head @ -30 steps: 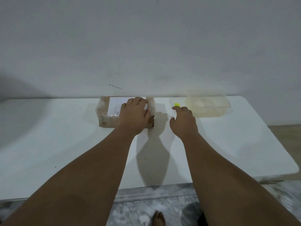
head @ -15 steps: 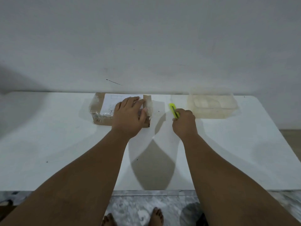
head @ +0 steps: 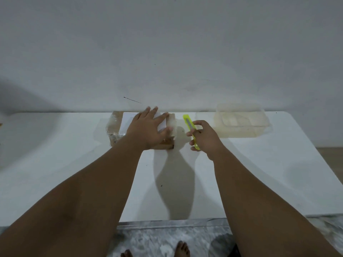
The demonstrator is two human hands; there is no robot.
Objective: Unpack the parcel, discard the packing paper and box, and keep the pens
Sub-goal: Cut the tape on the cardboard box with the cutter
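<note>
My left hand (head: 148, 129) lies flat, steadying the probably light, slick tape-wrapped brown cardboard parcel (head: 115, 127); my right hand (head: 206, 138) grips a yellow-green utility knife (head: 188, 123).

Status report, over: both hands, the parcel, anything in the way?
Left hand flat on parcel. Right hand grips yellow cutter. Parcel taped, unopened. Nothing between cutter and parcel.

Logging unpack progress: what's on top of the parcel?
Left hand lies flat on the parcel, partly covering a white label. What lies under the palm and inside the parcel cannot be seen.
</note>
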